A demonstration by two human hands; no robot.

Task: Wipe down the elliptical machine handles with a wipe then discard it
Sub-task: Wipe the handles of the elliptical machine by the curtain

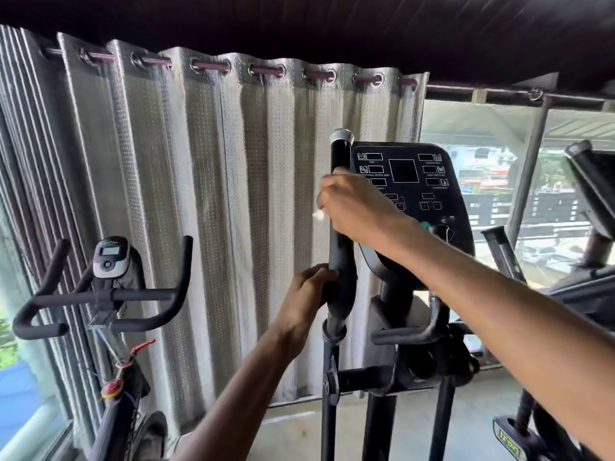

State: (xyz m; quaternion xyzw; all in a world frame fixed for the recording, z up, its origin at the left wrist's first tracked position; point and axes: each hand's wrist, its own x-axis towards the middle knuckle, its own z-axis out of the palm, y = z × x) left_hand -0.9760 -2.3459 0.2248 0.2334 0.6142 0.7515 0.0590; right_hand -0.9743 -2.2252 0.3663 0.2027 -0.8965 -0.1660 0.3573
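The elliptical's left upright handle is a black bar with a silver cap, standing in front of the black console. My right hand wraps around the upper part of this handle and holds a white wipe against it; only a small corner of the wipe shows at the left of my fingers. My left hand grips the same handle lower down, just above its joint collar. The right upright handle stands at the far right, untouched. Short fixed grips curve below the console.
An exercise bike with black handlebars and a small display stands to the left. A grey curtain hangs behind both machines. A window opens at the right. The elliptical's post and pedal are below.
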